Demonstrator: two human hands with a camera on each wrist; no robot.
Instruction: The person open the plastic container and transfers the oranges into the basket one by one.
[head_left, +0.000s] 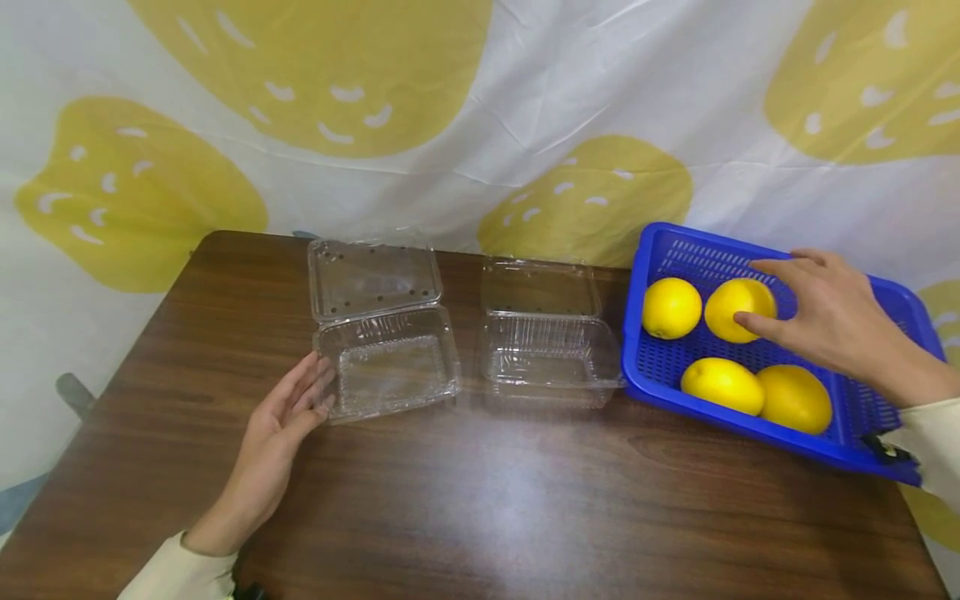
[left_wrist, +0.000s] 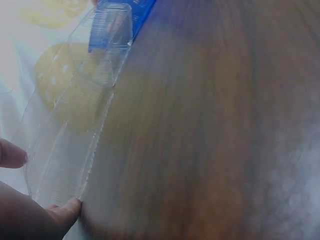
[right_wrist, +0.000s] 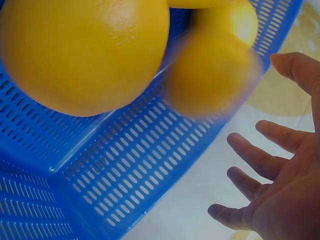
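Observation:
My right hand is over the blue basket, fingers spread and thumb overlapping a round yellow fruit in the head view. In the right wrist view that hand is apart from a blurred fruit. Another round fruit, an oval one and a larger orange-yellow one lie in the basket. At the left, my left hand touches the near-left side of a clear plastic box with its lid folded back, thumb at the corner.
A second clear plastic box, lid laid back, stands between the first box and the basket. All rest on a dark wooden table. Behind it hangs a white cloth with yellow fruit prints.

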